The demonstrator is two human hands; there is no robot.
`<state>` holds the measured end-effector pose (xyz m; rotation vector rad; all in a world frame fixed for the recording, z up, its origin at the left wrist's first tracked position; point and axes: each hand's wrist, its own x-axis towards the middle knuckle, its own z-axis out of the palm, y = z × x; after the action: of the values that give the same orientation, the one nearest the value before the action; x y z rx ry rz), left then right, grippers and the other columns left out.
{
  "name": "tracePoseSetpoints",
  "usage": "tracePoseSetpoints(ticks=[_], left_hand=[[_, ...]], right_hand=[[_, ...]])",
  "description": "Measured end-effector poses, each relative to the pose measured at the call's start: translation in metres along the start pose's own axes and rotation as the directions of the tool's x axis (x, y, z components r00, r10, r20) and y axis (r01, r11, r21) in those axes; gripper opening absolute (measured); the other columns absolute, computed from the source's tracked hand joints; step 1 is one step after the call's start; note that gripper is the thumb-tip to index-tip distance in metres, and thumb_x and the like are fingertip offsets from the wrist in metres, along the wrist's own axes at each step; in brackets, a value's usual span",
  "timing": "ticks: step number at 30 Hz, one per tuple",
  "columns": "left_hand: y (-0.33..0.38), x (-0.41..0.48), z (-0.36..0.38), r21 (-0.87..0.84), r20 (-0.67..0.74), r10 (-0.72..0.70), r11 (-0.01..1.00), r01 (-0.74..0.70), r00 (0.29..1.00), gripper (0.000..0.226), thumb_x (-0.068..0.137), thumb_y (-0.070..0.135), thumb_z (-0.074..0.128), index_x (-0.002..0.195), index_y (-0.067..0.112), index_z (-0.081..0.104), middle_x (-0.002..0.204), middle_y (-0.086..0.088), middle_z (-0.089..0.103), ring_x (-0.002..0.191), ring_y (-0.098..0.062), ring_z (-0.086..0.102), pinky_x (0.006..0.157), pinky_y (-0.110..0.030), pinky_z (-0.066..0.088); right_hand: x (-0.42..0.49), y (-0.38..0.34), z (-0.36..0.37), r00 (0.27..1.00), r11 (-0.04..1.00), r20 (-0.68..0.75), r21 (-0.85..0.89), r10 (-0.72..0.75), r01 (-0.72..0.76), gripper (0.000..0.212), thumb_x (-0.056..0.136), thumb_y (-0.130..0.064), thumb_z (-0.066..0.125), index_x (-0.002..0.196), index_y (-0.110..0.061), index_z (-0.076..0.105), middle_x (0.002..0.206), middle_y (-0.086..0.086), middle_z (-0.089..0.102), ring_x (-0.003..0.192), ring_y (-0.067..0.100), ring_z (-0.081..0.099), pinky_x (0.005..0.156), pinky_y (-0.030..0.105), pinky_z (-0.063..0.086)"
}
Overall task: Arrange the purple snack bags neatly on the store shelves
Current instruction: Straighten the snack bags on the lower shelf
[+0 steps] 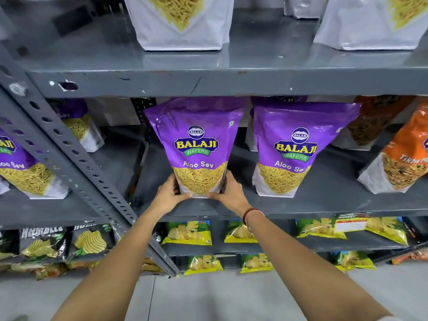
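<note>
1. The purple Aloo Sev bag (pixel 198 147) stands upright near the front edge of the middle shelf (pixel 324 205), its white base close to the lip.
2. The left hand (pixel 170 193) and right hand (pixel 228 189) clasp the bag's lower corners from either side. The fingers (pixel 185 195) are curled narrow around the base, thumbs on the front face, and they hold the bag.
3. A second purple bag (pixel 298 149) stands upright to the right. A strip of bare shelf separates the two; they do not touch.
4. To the left, open shelf runs to a slanted grey perforated upright (pixel 69 149). Beyond it stand two more purple bags (pixel 25 163), one deeper in than the other.
5. At far right an orange bag (pixel 403 158) leans, well apart from the held bag.
6. The bag tops sit just under the front edge of the upper shelf (pixel 208 82); headroom is small.
7. Materials: the bags are glossy film, creased at the top, with a printed yellow logo and an image of thin yellow strands. The shelves are grey painted metal, chipped along the edge.
8. The upper shelf carries white bags (pixel 180 22), well spaced.
9. Lower shelves hold flat yellow-green chip packets (pixel 187 234) and black ones (pixel 41 242).
10. A thread band (pixel 251 214) circles the right wrist.
</note>
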<state>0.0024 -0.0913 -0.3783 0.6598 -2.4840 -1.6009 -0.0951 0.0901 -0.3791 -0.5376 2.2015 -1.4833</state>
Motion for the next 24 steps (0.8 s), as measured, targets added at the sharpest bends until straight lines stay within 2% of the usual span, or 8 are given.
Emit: tracePoseSetpoints(ticks=[8, 9, 12, 15, 16, 18, 21, 24], left_hand=[[-0.007, -0.004, 0.004, 0.056, -0.071, -0.017, 0.998, 0.021, 0.997, 0.077, 0.066, 0.022, 0.081, 0.131, 0.016, 0.040, 0.130, -0.009, 0.059, 0.117, -0.024, 0.057, 0.103, -0.046, 0.045], [-0.008, -0.007, 0.006, 0.041, -0.118, -0.015, 0.999, 0.020, 0.993, 0.079, 0.065, 0.025, 0.082, 0.132, 0.016, 0.041, 0.130, -0.009, 0.060, 0.116, -0.023, 0.058, 0.101, -0.046, 0.046], [-0.012, -0.028, 0.024, -0.005, -0.378, 0.017, 1.000, -0.020, 0.926, 0.078, 0.066, 0.031, 0.081, 0.132, 0.014, 0.043, 0.130, -0.012, 0.054, 0.113, -0.024, 0.057, 0.095, -0.045, 0.049], [0.000, -0.060, 0.061, -0.010, -0.607, 0.088, 0.993, -0.119, 0.790, 0.045, 0.077, 0.017, 0.072, 0.116, 0.009, 0.052, 0.112, -0.009, 0.050, 0.096, -0.024, 0.057, 0.078, -0.047, 0.052], [0.006, -0.067, 0.075, 0.013, -0.599, 0.145, 0.985, -0.171, 0.788, 0.034, 0.079, 0.013, 0.069, 0.110, 0.012, 0.054, 0.106, -0.007, 0.051, 0.088, -0.024, 0.057, 0.073, -0.048, 0.053], [0.019, -0.070, 0.100, 0.043, -0.460, 0.252, 0.964, -0.262, 0.851, 0.024, 0.081, 0.009, 0.066, 0.101, 0.020, 0.057, 0.095, -0.006, 0.057, 0.077, -0.016, 0.060, 0.067, -0.045, 0.054], [0.043, -0.053, 0.128, 0.087, -0.201, 0.335, 0.942, -0.324, 0.921, 0.022, 0.081, 0.009, 0.066, 0.101, 0.019, 0.062, 0.089, -0.002, 0.064, 0.075, -0.003, 0.061, 0.068, -0.036, 0.053], [0.067, -0.027, 0.148, 0.142, -0.058, 0.362, 0.925, -0.351, 0.930, 0.041, 0.078, 0.015, 0.070, 0.117, 0.012, 0.056, 0.110, -0.006, 0.065, 0.090, -0.008, 0.063, 0.075, -0.035, 0.055]], right_hand=[[-0.001, -0.004, -0.003, 0.999, 0.999, 0.036, -0.041, 0.008, -0.006, 0.091, 0.065, -0.021, 0.085, 0.140, -0.015, 0.033, 0.137, 0.011, 0.053, 0.127, 0.027, 0.050, 0.106, 0.046, 0.044], [-0.003, -0.002, -0.003, 1.000, 0.999, -0.011, -0.049, -0.013, 0.013, 0.089, 0.064, -0.022, 0.085, 0.139, -0.016, 0.036, 0.136, 0.011, 0.053, 0.125, 0.026, 0.051, 0.105, 0.045, 0.045], [-0.023, 0.002, -0.012, 0.979, 0.998, -0.193, -0.022, -0.065, 0.062, 0.066, 0.073, -0.014, 0.079, 0.131, -0.011, 0.048, 0.129, 0.011, 0.054, 0.106, 0.016, 0.056, 0.094, 0.027, 0.046], [-0.050, 0.013, -0.031, 0.917, 0.992, -0.380, -0.010, -0.123, 0.129, 0.031, 0.080, -0.014, 0.073, 0.109, -0.010, 0.062, 0.113, 0.010, 0.062, 0.085, 0.006, 0.058, 0.077, 0.017, 0.046], [-0.058, 0.019, -0.038, 0.882, 0.989, -0.453, 0.000, -0.131, 0.147, 0.022, 0.081, -0.014, 0.072, 0.102, -0.011, 0.064, 0.106, 0.009, 0.063, 0.081, 0.002, 0.058, 0.072, 0.015, 0.045], [-0.072, 0.031, -0.054, 0.784, 0.987, -0.613, 0.049, -0.093, 0.155, 0.016, 0.081, -0.013, 0.072, 0.094, -0.014, 0.063, 0.096, 0.005, 0.062, 0.082, 0.008, 0.060, 0.070, 0.021, 0.045], [-0.078, 0.041, -0.090, 0.660, 0.988, -0.750, 0.063, -0.046, 0.141, 0.031, 0.074, -0.009, 0.077, 0.099, -0.009, 0.058, 0.095, 0.004, 0.055, 0.086, 0.020, 0.054, 0.078, 0.035, 0.046], [-0.069, 0.050, -0.128, 0.706, 0.995, -0.708, 0.089, 0.036, 0.038, 0.064, 0.064, -0.017, 0.086, 0.115, -0.006, 0.050, 0.107, 0.004, 0.046, 0.096, 0.022, 0.050, 0.087, 0.035, 0.045]])
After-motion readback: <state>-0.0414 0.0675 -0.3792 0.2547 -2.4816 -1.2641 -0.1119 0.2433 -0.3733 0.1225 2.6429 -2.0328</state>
